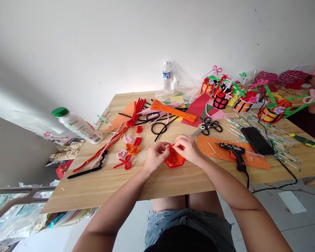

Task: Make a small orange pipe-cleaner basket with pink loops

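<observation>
Near the front edge of the wooden table (99, 185), both my hands work on a small red-orange woven pipe-cleaner piece (174, 160) shaped like a shallow basket. My left hand (156, 156) grips its left rim with curled fingers. My right hand (189, 148) pinches a red pipe-cleaner strand (173, 145) at the top of the piece. Small finished bits, pink, orange and red, lie just left of my hands (130, 152).
A black glue gun (235, 153) lies on orange paper at right, beside a phone (257, 140) and scissors (207, 126). Pipe-cleaner bundles (170, 110), finished baskets (225, 92), a water bottle (167, 75) and a green-capped bottle (77, 126) stand further off.
</observation>
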`<action>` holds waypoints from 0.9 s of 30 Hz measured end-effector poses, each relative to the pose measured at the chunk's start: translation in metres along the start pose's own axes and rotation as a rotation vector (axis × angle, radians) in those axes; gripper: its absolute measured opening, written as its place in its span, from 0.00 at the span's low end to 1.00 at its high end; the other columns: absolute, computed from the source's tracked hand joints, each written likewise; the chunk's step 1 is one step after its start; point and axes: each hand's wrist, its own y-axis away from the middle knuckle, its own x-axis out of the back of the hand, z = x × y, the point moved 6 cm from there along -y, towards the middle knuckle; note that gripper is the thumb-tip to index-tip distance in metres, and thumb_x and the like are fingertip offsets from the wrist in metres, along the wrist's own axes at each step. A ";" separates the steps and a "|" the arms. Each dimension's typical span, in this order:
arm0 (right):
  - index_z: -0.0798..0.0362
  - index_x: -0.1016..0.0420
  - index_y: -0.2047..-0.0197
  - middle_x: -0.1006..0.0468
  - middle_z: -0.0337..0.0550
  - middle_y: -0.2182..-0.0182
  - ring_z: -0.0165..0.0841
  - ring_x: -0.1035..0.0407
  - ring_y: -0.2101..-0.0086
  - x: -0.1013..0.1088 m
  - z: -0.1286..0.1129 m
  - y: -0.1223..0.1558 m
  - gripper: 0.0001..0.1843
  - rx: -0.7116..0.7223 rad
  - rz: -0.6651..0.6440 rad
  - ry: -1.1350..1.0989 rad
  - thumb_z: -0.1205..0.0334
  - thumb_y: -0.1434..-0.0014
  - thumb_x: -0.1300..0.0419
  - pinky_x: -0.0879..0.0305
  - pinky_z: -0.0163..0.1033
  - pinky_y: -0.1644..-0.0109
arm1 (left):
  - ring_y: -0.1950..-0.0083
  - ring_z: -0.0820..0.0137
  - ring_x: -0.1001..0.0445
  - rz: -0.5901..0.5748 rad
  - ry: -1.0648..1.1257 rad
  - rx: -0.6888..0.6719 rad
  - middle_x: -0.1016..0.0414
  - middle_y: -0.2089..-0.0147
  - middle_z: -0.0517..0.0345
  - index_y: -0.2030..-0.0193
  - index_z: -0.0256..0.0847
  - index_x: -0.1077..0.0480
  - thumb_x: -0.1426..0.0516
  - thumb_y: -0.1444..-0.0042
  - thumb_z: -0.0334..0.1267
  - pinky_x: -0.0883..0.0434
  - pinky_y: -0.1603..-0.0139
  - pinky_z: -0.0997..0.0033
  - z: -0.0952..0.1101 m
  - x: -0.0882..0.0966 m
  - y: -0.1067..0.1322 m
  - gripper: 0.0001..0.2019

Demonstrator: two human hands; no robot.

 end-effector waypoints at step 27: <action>0.51 0.27 0.67 0.25 0.42 0.70 0.32 0.30 0.68 0.018 -0.002 0.000 0.03 -0.156 0.179 0.077 0.68 0.43 0.41 0.32 0.37 0.65 | 0.67 0.70 0.25 0.098 0.148 -0.061 0.22 0.63 0.49 0.79 0.38 0.35 0.39 0.50 0.47 0.28 0.67 0.72 0.001 0.000 0.008 0.17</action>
